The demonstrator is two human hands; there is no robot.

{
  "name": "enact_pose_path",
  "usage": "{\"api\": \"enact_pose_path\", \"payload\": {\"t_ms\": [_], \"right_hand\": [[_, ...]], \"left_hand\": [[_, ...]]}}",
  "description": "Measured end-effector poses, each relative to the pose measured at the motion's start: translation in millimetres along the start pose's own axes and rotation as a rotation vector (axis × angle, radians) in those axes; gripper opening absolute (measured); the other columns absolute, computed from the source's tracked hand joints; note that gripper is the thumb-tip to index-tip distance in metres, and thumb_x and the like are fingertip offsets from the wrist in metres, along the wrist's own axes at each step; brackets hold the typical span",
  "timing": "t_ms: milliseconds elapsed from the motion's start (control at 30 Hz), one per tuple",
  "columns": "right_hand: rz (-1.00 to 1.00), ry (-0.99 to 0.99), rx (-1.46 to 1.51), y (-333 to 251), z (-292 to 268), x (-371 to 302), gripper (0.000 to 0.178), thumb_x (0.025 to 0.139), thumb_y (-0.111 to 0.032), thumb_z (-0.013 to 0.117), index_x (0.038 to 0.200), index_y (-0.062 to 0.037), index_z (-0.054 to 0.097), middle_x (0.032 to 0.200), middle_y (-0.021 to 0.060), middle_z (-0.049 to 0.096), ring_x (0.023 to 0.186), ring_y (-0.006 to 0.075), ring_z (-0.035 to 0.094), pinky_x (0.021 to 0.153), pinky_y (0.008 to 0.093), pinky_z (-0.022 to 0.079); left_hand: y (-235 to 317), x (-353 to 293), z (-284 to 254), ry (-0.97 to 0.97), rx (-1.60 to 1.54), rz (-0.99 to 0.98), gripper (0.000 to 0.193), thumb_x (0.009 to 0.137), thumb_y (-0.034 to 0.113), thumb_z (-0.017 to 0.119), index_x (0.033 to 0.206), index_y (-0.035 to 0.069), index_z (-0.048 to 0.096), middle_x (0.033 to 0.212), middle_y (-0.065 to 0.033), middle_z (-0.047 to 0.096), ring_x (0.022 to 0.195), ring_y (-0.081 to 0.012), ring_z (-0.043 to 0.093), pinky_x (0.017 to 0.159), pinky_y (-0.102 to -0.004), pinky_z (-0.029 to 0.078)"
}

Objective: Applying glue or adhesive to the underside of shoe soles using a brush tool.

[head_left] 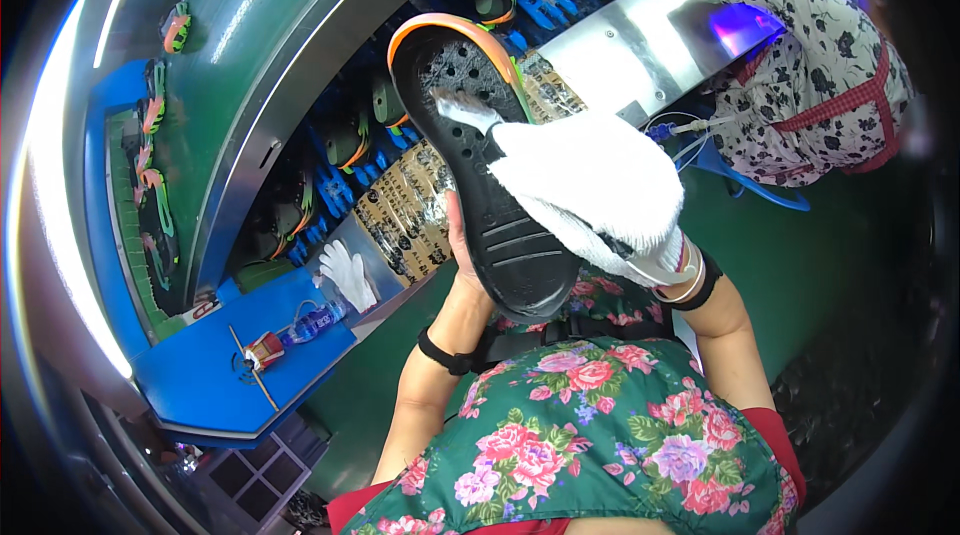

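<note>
A black shoe sole [500, 205] with holes in its forefoot, ridges toward the heel and an orange rim is held in front of me, its toe pointing away. My bare left hand [462, 240] grips its left edge from beneath; most of the fingers are hidden under the sole. In a white knit glove, my right hand [600, 190] is closed around a brush [468, 113] whose handle is mostly hidden. The brush's pale bristles are over the holed forefoot and look slightly blurred.
Behind the sole runs a conveyor with blue racks [545, 0] carrying more soles. Taped cardboard [405, 210] covers its metal edge. On the blue shelf [190, 375] lie a white glove [346, 273], a bottle [315, 323] and a red container [265, 350]. A co-worker [810, 85] is at the right.
</note>
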State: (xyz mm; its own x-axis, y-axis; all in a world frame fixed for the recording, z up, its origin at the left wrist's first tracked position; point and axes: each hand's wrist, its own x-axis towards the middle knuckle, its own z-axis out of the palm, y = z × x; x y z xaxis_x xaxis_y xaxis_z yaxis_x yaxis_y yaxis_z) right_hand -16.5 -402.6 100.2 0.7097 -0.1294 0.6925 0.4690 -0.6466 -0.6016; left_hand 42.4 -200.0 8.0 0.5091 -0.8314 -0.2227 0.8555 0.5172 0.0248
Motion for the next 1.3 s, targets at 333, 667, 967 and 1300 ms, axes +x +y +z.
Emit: {"api": "enact_pose_path", "payload": {"t_ms": [333,667,967,1300], "right_hand": [[-0.025,-0.019,0.142,-14,18,13,0.035,0.080,-0.003,0.076,0.114,-0.0079,0.077,0.111,0.0096,0.076,0.093,0.0266,0.072,0.079,0.0358,0.059],[0.019,-0.032,0.305,-10,25,0,0.030,0.081,-0.006,0.078,0.110,-0.0075,0.078,0.109,0.0106,0.076,0.091,0.0248,0.072,0.077,0.0361,0.059],[0.033,-0.062,0.314,-12,34,-12,0.028,0.085,-0.003,0.073,0.113,-0.0049,0.076,0.116,0.0143,0.075,0.101,0.0304,0.072,0.087,0.0392,0.056],[0.046,-0.071,0.404,-14,41,-18,0.024,0.083,-0.004,0.077,0.106,-0.0077,0.078,0.110,0.0110,0.076,0.096,0.0265,0.073,0.082,0.0354,0.059]], "left_hand": [[-5,-2,-1,0.088,0.178,0.011,0.094,0.092,0.076,0.048,0.159,0.012,0.032,0.157,-0.0169,0.044,0.141,-0.0380,0.047,0.118,-0.0570,0.037],[0,7,2,0.186,0.171,-0.076,0.100,0.090,0.080,0.044,0.159,0.008,0.032,0.159,-0.0181,0.040,0.143,-0.0372,0.044,0.120,-0.0538,0.035],[5,20,19,-0.250,0.261,0.079,0.090,0.095,0.075,0.042,0.158,0.011,0.032,0.154,-0.0161,0.044,0.137,-0.0377,0.050,0.113,-0.0569,0.043],[16,24,21,-0.183,0.124,0.084,0.098,0.087,0.084,0.047,0.155,0.014,0.037,0.142,-0.0257,0.051,0.129,-0.0438,0.055,0.104,-0.0663,0.047]]}}
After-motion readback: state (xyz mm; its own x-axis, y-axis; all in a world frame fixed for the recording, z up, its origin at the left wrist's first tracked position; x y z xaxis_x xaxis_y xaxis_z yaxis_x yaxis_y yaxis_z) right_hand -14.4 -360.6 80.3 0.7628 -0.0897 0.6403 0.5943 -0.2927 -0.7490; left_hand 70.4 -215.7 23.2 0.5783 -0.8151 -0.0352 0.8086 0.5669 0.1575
